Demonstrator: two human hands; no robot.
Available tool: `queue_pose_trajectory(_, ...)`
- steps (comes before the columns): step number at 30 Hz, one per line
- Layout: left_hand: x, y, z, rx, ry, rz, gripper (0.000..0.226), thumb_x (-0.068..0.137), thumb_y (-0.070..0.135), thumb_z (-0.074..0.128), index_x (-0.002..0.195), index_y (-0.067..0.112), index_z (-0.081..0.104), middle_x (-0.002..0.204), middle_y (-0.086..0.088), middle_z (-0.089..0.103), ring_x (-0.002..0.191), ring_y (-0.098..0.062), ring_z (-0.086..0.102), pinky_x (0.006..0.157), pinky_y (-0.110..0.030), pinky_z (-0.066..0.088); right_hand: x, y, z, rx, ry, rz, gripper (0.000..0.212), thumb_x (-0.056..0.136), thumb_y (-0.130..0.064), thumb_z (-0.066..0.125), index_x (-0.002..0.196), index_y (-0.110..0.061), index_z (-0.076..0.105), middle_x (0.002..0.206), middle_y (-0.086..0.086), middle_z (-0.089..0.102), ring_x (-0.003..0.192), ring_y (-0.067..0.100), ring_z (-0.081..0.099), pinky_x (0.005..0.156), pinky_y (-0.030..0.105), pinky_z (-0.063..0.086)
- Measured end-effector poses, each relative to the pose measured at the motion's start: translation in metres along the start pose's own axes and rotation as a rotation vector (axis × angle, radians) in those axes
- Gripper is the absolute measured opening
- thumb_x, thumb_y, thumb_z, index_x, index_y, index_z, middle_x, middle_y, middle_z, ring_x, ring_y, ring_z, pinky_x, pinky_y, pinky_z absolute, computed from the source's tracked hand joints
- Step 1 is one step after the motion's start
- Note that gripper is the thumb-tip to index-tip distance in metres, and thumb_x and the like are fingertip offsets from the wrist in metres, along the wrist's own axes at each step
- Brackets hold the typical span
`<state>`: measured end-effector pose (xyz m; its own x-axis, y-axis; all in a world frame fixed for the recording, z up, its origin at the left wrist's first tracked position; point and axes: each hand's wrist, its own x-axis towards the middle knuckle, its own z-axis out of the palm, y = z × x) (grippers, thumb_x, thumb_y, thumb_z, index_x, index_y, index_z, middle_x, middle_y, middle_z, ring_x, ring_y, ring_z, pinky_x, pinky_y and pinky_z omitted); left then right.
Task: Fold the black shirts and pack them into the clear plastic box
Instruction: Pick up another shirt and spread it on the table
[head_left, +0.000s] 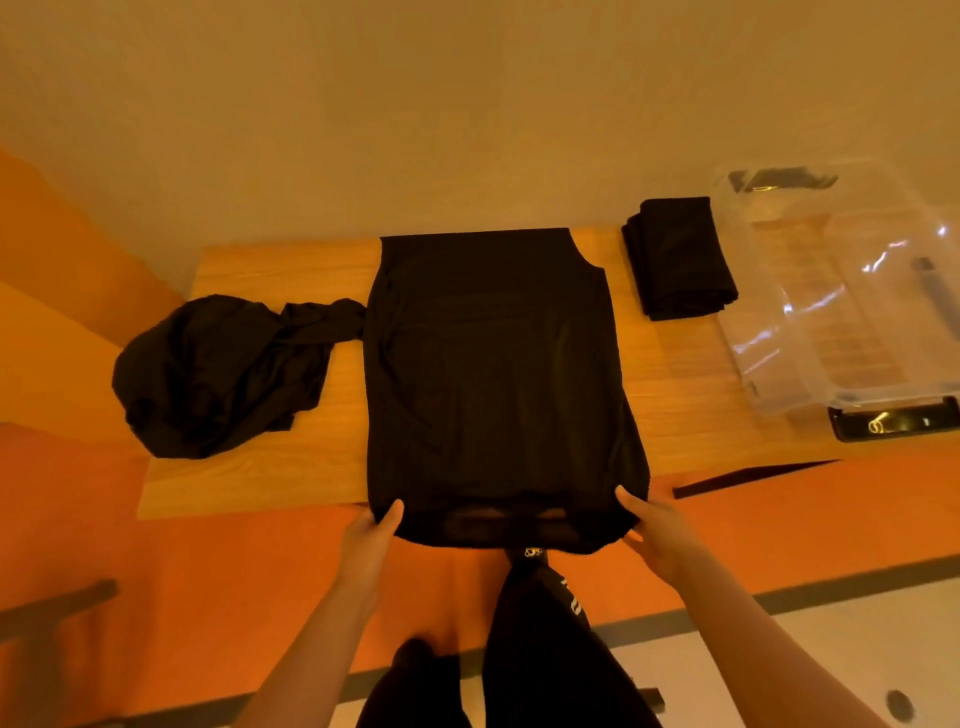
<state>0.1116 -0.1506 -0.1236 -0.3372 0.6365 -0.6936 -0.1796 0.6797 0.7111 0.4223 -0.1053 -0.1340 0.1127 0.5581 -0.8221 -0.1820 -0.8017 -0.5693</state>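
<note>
Both forearms are bare, with no sleeves showing. The person wears black trousers (545, 649) with small white lettering (574, 597) on the right leg.

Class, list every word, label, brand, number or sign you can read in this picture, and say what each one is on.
None can be read.
Clear box: a printed sheet shows through the plastic, its lines too blurred to read.
Box latch: a small gold mark, too blurred to read.
Trousers: white marks on the leg, too small to read.
Spread shirt: no print shows.
</note>
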Motion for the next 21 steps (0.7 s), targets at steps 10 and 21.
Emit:
queue_pose_trajectory(10,-0.028,-0.005,-0.043,0.035,-0.138,-0.059,0.026,0.09,0.023,0.058,0.114,0.012,0.058,0.106,-0.003,0.063,0.104,-0.022,0.056,0.094,-0.039,0.042,-0.031,0.005,-0.027,-0.126,-0.194,-0.047,0.066,0.066,-0.025,0.076,0.124,-0.004,0.053,0.113,0.009,0.064,0.104,0.025,0.06,0.076,0.033,0.05)
queue_pose_trajectory(21,-0.045,-0.016,-0.055,0.133,-0.095,0.106,0.024,0.096,0.022,0.048,0.116,0.014,0.058,0.111,-0.001,0.063,0.105,-0.019,0.059,0.088,-0.033,0.046,-0.055,0.029,-0.043,-0.243,-0.193,-0.076,0.103,0.033,-0.066,0.083,0.12,-0.018,0.054,0.123,0.001,0.057,0.118,0.021,0.047,0.101,0.05,0.033)
